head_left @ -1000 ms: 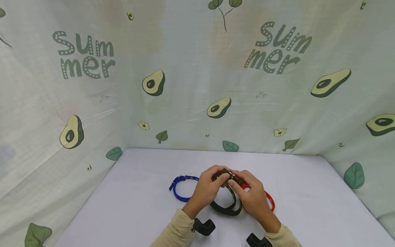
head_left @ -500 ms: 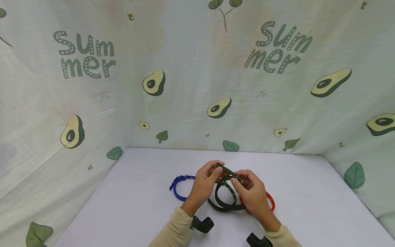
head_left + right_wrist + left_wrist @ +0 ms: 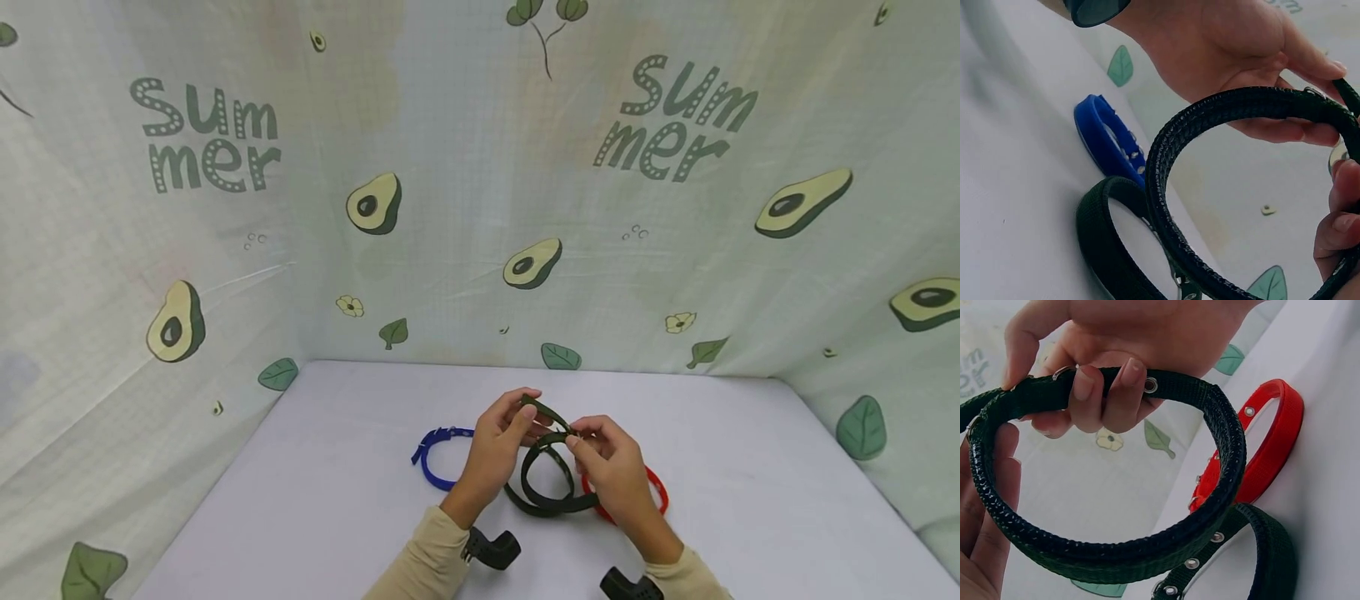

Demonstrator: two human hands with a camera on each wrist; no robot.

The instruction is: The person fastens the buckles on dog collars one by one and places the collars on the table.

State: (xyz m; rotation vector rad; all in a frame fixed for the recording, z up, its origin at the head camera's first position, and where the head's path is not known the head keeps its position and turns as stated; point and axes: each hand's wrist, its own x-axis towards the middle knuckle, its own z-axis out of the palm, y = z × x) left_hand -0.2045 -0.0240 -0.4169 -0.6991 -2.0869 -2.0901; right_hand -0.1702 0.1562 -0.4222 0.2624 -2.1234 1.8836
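Between both hands hangs a dark green buckle collar (image 3: 551, 415), a padded loop with metal eyelets. My left hand (image 3: 491, 442) pinches its free strap end between thumb and fingers. My right hand (image 3: 611, 467) grips the collar near the buckle; in the left wrist view this right hand (image 3: 1154, 337) has fingers curled over the strap beside an eyelet. The held loop stands out in the right wrist view, where the left hand (image 3: 1229, 56) is behind it. A second dark green collar (image 3: 517, 502) lies on the table below, partly covered. The buckle is mostly hidden by fingers.
A blue collar (image 3: 435, 475) lies on the white table (image 3: 315, 500) left of the hands. Beside the right hand lies a red collar (image 3: 657, 487), partly hidden by it. Patterned cloth (image 3: 450, 333) rises behind and at both sides.
The hands were close together at the buckle; my left hand has moved up and left, drawing the strap end out. The held loop has shifted, showing more of the second green collar.
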